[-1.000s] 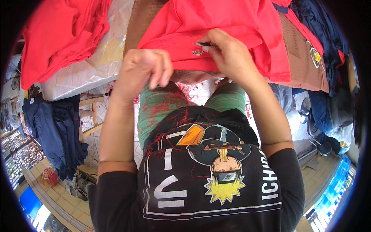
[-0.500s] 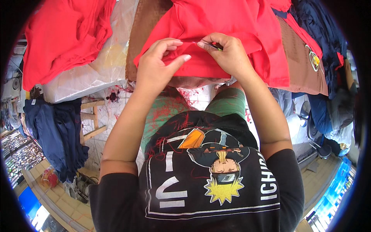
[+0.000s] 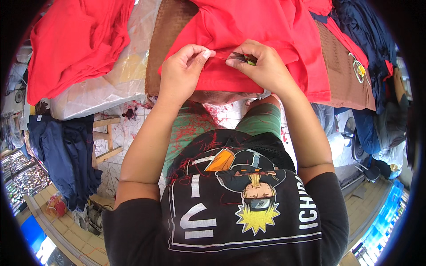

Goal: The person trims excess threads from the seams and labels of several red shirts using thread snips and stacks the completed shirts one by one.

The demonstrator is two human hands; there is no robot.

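A red garment (image 3: 262, 22) lies spread over a brown cloth-covered surface (image 3: 166, 26) in front of me. My left hand (image 3: 181, 73), closed in a pinch of thumb and forefinger, holds a thin red thread (image 3: 220, 57) above the garment's near edge. The thread runs across toward my right hand (image 3: 262, 66). Wrapped in that hand's fingers is a small dark cutting tool with a yellow-green part, which looks like thread snips (image 3: 250, 61). My fingers hide most of the tool, and its blades do not show clearly.
More red garments (image 3: 80, 48) are piled on a plastic-wrapped stack at the left. Dark blue clothing (image 3: 62, 150) hangs below it, beside a wooden frame (image 3: 106, 137). Dark garments (image 3: 366, 35) lie at the far right, near a white cord (image 3: 356, 71). Red thread scraps litter my lap.
My left thumb and forefinger have closed into a pinch on the thread, where they were apart before. The left hand has moved slightly right; my right hand still grips the snips.
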